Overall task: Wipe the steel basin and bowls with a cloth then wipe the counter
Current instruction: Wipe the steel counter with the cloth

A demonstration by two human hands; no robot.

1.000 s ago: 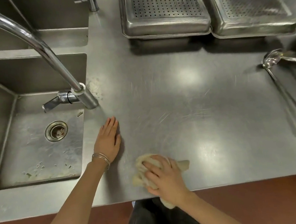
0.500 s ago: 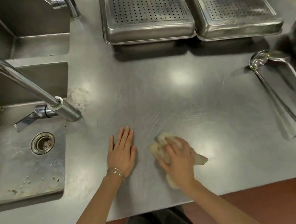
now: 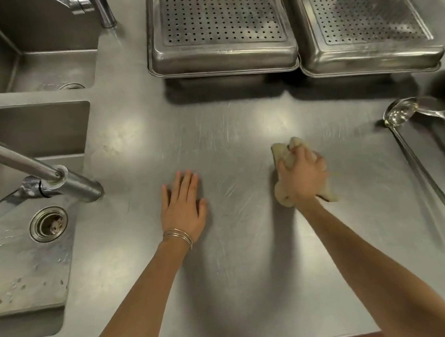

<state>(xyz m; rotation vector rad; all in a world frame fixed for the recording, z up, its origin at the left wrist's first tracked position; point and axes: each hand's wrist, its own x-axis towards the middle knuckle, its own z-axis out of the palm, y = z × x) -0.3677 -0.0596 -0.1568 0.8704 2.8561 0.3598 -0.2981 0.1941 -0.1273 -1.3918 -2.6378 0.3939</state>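
The right hand (image 3: 305, 178) clutches the bunched cloth (image 3: 282, 154) beneath it against the surface (image 3: 253, 274); the left hand (image 3: 183, 208) lies spread flat.

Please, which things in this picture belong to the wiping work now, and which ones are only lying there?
In use:
- cloth, pressed under the right hand
- steel counter, being wiped
- left hand, flat on the counter

Only lying about:
- two perforated trays at the back
- ladle on the right
- sink and faucet on the left
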